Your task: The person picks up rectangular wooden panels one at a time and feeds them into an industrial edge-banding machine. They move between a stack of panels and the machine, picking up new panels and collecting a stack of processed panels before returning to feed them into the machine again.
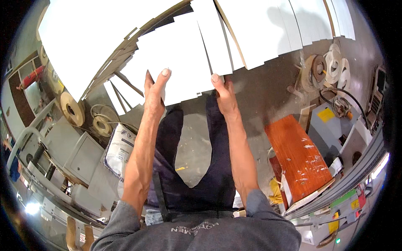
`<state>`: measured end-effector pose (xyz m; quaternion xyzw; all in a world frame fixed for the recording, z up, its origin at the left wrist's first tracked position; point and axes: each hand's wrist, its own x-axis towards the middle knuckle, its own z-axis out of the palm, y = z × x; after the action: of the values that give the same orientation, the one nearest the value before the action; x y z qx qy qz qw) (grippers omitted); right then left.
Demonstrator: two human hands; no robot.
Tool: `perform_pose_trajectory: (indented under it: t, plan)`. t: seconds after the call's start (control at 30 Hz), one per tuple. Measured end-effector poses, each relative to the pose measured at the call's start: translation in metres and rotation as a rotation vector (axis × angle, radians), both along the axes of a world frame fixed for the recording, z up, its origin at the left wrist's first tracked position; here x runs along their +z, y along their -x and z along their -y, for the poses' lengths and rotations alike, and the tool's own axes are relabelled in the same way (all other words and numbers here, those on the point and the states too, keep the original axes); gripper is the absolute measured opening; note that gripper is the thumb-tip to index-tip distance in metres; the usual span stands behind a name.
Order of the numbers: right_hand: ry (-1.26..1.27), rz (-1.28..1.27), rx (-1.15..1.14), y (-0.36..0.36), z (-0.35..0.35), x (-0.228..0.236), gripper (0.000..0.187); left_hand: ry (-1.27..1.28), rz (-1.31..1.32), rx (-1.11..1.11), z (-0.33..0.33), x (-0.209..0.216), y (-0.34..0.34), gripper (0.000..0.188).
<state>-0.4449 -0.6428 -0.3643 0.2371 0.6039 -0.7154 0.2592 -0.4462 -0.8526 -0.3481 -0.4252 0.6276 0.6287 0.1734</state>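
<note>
My left hand (156, 88) is closed on the near part of a white panel (180, 58), its thumb lying on top and its fingers mostly hidden beyond the edge. At the panel's near right corner my right hand (225, 95) is closed too, with the thumb on the upper face and the fingers mostly out of sight. The panel has a stepped outline, so several sheets may be stacked there; glare hides their seams. Other white panels (268, 29) stand in a row just beyond, to the right. A large white board (79, 42) fills the far left.
Rolls of edge banding lie at the left (72, 109) and right (333, 62). A scuffed red-brown board (298, 157) sits right of my legs. A white sack (119, 148) and a grey cabinet (83, 157) are on the left. A red fire extinguisher (32, 77) is farther left.
</note>
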Motion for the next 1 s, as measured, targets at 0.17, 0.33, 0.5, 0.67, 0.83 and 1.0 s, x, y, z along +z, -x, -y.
perform_pose_trajectory:
  t: [0.17,0.33,0.5,0.67,0.83,1.0]
  plan:
    - [0.058,0.008,0.010,-0.017,-0.003,-0.002,0.098,0.005,-0.047,-0.064,0.012,0.000,-0.003,0.136]
    - [0.146,0.083,0.161,-0.006,-0.023,-0.011,0.112,-0.014,-0.017,-0.073,0.022,0.001,-0.003,0.136]
    - [0.109,0.122,0.147,-0.018,-0.026,-0.032,0.115,0.006,-0.012,-0.097,0.014,0.003,0.005,0.137]
    - [0.267,-0.017,-0.400,0.009,-0.001,0.018,0.069,0.032,-0.024,-0.070,0.020,-0.001,0.005,0.137]
    - [-0.180,-0.125,-0.045,0.024,0.016,0.028,0.100,0.066,0.006,-0.081,0.017,0.000,0.003,0.136]
    - [-0.061,-0.024,0.027,0.006,0.011,0.005,0.108,0.003,-0.053,-0.096,0.021,0.002,0.003,0.135]
